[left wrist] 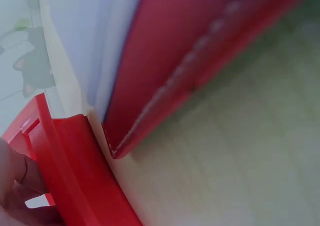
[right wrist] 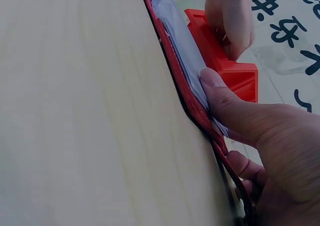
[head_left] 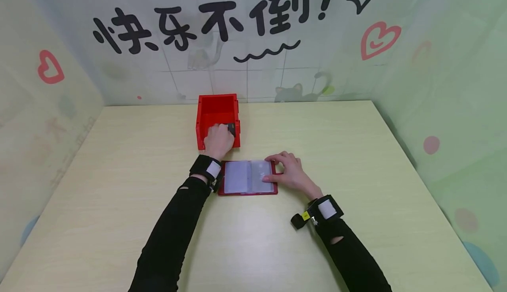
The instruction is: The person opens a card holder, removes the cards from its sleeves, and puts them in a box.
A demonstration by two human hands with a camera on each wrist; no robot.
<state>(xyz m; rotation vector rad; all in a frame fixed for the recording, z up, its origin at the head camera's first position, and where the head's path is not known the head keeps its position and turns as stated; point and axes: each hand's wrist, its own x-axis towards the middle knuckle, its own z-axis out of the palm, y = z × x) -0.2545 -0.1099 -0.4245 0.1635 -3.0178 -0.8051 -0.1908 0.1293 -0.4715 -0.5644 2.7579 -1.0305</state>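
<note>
A red card holder (head_left: 248,177) lies spread flat on the pale wooden table (head_left: 356,151), showing its clear sleeves. My right hand (head_left: 282,168) holds its right side, thumb pressing on the right page and fingers curled at the cover's edge; the right wrist view shows this hand (right wrist: 225,121) on the holder (right wrist: 172,60). My left hand (head_left: 218,141) reaches into the front of a red bin (head_left: 217,113), fingers curled round a small dark object (head_left: 232,128). The left wrist view shows the bin's wall (left wrist: 75,171), the holder's cover (left wrist: 190,50) and my left fingers (left wrist: 17,186).
The bin stands just behind the holder near the table's middle. Panels printed with hearts and black characters wall in the table on the left, back and right. Bare tabletop lies on both sides of my arms.
</note>
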